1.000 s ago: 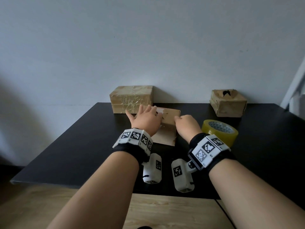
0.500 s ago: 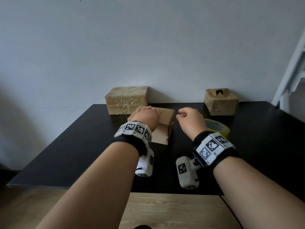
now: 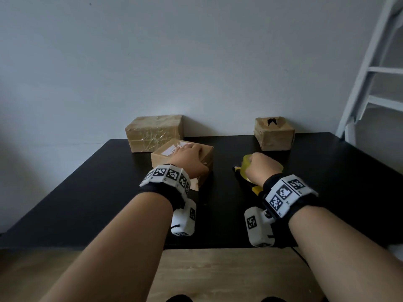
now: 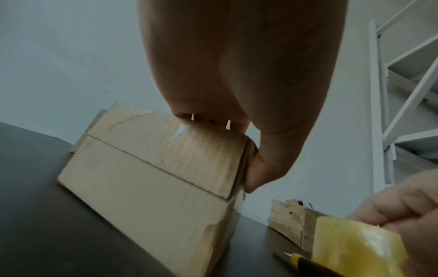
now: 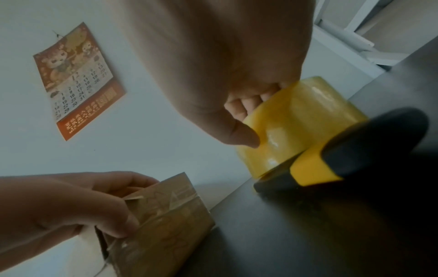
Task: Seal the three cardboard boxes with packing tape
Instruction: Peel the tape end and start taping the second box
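My left hand [image 3: 187, 158] grips the middle cardboard box [image 3: 161, 156] on the black table; in the left wrist view its fingers [image 4: 208, 120] curl over the box [image 4: 154, 178] top and the thumb presses the right side. My right hand [image 3: 261, 168] grips the yellow packing tape roll [image 3: 245, 168], fingers inside the core and thumb on the outside of the tape roll [image 5: 303, 120]. A tape-wrapped box [image 3: 152, 132] stands at the back left. A smaller box [image 3: 274, 134] with a hole in its top stands at the back right.
A yellow and black utility knife [image 3: 255, 188] lies against the tape roll, under my right wrist. The black table [image 3: 87, 192] backs onto a white wall. A white ladder-like frame [image 3: 370, 73] stands at the right. A calendar [image 5: 78, 84] hangs on the wall.
My right hand left the middle box, moved right and took hold of the tape roll. My left hand went from lying flat on the box to gripping it, and the box shifted left.
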`<state>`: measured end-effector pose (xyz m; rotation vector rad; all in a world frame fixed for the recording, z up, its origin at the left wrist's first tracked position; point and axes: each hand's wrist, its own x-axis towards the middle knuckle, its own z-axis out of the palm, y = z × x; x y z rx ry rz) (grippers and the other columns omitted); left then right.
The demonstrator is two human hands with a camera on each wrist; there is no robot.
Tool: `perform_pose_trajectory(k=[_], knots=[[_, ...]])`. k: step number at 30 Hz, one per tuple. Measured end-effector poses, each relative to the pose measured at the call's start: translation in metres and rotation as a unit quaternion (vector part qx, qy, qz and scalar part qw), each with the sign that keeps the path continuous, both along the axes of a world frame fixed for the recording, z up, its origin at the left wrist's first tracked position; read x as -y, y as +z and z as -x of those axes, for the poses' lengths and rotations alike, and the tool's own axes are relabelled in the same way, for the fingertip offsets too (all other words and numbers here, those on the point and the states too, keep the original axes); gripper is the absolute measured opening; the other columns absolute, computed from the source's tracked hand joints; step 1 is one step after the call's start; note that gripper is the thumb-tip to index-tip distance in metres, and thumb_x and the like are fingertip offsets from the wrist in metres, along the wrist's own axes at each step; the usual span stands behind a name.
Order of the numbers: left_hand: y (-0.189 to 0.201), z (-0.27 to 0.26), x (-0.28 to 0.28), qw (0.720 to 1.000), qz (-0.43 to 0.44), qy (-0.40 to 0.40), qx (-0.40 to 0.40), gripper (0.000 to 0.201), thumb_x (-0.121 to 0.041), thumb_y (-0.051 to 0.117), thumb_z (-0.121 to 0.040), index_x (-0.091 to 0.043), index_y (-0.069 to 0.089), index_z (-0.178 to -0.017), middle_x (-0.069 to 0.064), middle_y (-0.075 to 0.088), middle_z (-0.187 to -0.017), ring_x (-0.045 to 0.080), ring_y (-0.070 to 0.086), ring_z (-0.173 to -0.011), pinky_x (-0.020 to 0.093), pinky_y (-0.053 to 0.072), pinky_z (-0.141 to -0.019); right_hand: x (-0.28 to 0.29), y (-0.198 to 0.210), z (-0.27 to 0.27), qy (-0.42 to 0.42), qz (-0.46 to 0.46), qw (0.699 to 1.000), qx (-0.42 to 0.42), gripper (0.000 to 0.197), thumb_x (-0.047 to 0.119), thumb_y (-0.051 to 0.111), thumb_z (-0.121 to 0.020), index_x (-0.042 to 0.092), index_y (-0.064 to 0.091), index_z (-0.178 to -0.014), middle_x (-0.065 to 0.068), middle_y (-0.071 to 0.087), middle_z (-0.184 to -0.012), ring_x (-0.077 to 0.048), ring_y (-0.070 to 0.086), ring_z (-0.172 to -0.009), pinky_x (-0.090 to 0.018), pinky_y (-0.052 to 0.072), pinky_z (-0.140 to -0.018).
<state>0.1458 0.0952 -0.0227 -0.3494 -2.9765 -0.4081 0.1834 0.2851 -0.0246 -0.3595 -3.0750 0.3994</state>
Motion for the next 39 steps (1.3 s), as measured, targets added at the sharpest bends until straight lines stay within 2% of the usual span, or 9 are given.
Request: perform_pose_trajectory(k=[3,6,10,15,20,25,28,33,39], knots=[[0.004,-0.002,0.004,1.0,-0.012,-0.007,0.016,0.053,-0.031,0.065,-0.081,-0.017,0.048,-0.129,0.006,0.049,-0.13,0.025,0.047,-0.115,0.036,0.042,-0.093,0.002,0.005,-0.002,0.001,0.012,1.0,0.006,0.035,0.027,0.047,-0.103,0.011,0.058,-0.131,-0.01,0.064,-0.123,-0.029,0.061,-0.112,-0.042,0.05,-0.1],[0.011,-0.004,0.001,0.998,-0.06,-0.019,0.019,0.049,-0.033,0.06,-0.086,-0.02,0.05,-0.132,0.003,0.054,-0.132,0.022,0.052,-0.115,0.036,0.046,-0.095,0.003,0.01,-0.003,0.002,0.069,0.998,-0.009,0.039,0.011,0.045,-0.102,0.005,0.052,-0.14,-0.015,0.056,-0.138,-0.033,0.054,-0.126,-0.045,0.045,-0.106],[0.02,-0.009,-0.014,0.986,-0.163,-0.044,-0.004,0.04,-0.018,0.053,-0.09,-0.02,0.058,-0.129,0.001,0.061,-0.127,0.019,0.058,-0.113,0.032,0.049,-0.095,0.004,0.014,-0.003,0.023,0.183,0.978,-0.098,0.042,0.004,0.046,-0.096,0.005,0.057,-0.137,-0.016,0.056,-0.139,-0.034,0.051,-0.13,-0.044,0.041,-0.109],[0.028,-0.006,-0.029,0.969,-0.234,-0.061,-0.046,0.036,-0.015,0.059,-0.09,-0.018,0.063,-0.125,-0.002,0.065,-0.123,0.013,0.059,-0.113,0.024,0.045,-0.093,0.006,0.019,-0.003,0.067,0.297,0.931,-0.203,0.037,-0.003,0.056,-0.091,0.002,0.065,-0.126,-0.015,0.068,-0.121,-0.031,0.062,-0.116,-0.045,0.049,-0.1],[0.03,-0.004,-0.039,0.954,-0.286,-0.059,-0.068,0.032,-0.018,0.066,-0.087,-0.017,0.068,-0.118,-0.002,0.07,-0.113,0.012,0.064,-0.104,0.025,0.048,-0.091,0.008,0.019,-0.006,0.105,0.369,0.903,-0.191,0.042,0.001,0.061,-0.093,0.009,0.062,-0.134,-0.006,0.07,-0.121,-0.02,0.064,-0.111,-0.036,0.053,-0.094],[0.03,-0.008,-0.046,0.95,-0.287,-0.033,-0.121,0.016,-0.02,0.069,-0.085,-0.017,0.075,-0.1,-0.002,0.072,-0.093,0.008,0.062,-0.085,0.02,0.044,-0.074,0.005,0.017,-0.006,0.114,0.381,0.898,-0.191,0.039,0.0,0.061,-0.092,0.01,0.065,-0.129,-0.006,0.071,-0.114,-0.02,0.065,-0.103,-0.042,0.054,-0.094],[0.032,-0.008,-0.049,0.951,-0.278,-0.016,-0.137,0.01,-0.018,0.067,-0.085,-0.015,0.075,-0.091,-0.002,0.068,-0.084,0.014,0.063,-0.084,0.02,0.042,-0.07,0.004,0.017,-0.008,0.118,0.386,0.896,-0.186,0.043,0.003,0.063,-0.093,0.012,0.062,-0.134,-0.005,0.07,-0.119,-0.019,0.063,-0.108,-0.038,0.053,-0.096],[0.035,-0.008,-0.054,0.962,-0.229,-0.003,-0.15,0.014,-0.018,0.057,-0.091,-0.014,0.069,-0.097,0.001,0.068,-0.097,0.018,0.06,-0.092,0.026,0.045,-0.075,0.003,0.019,-0.012,0.153,0.406,0.888,-0.154,0.046,0.006,0.066,-0.091,0.015,0.059,-0.136,-0.001,0.068,-0.121,-0.016,0.063,-0.111,-0.025,0.052,-0.085],[0.039,-0.006,-0.049,0.965,-0.211,0.009,-0.156,0.016,-0.016,0.051,-0.094,-0.01,0.064,-0.102,0.005,0.066,-0.102,0.022,0.06,-0.095,0.029,0.045,-0.078,0.002,0.015,-0.02,0.174,0.409,0.886,-0.129,0.023,0.019,0.068,-0.091,0.02,0.067,-0.113,0.0,0.071,-0.102,-0.015,0.067,-0.097,-0.03,0.054,-0.082]])
